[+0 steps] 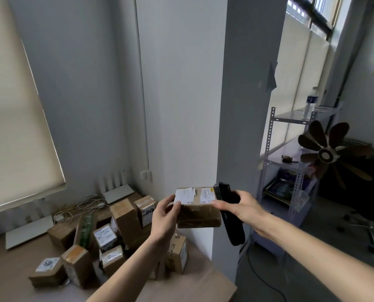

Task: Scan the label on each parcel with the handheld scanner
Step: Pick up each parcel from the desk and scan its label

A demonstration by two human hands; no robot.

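Both forearms reach in from six o'clock — left hand (163, 216) clamps the cardboard parcel (198, 211) held above the worktop (205, 286), right hand (245, 207) fingers wrap the handheld scanner (228, 212) while steadying it. Free the scanner, aim squarely at the barcode label (206, 195).

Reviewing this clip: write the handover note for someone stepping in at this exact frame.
Left hand: grips the raised parcel at its left end.
Right hand: holds the scanner and steadies the parcel's right end with its fingertips.
The parcel's labels face up; the scanner is not aimed at them.
Other parcels lie piled on the table.
Which are already scanned cannot be told.
Next: scan the held parcel.
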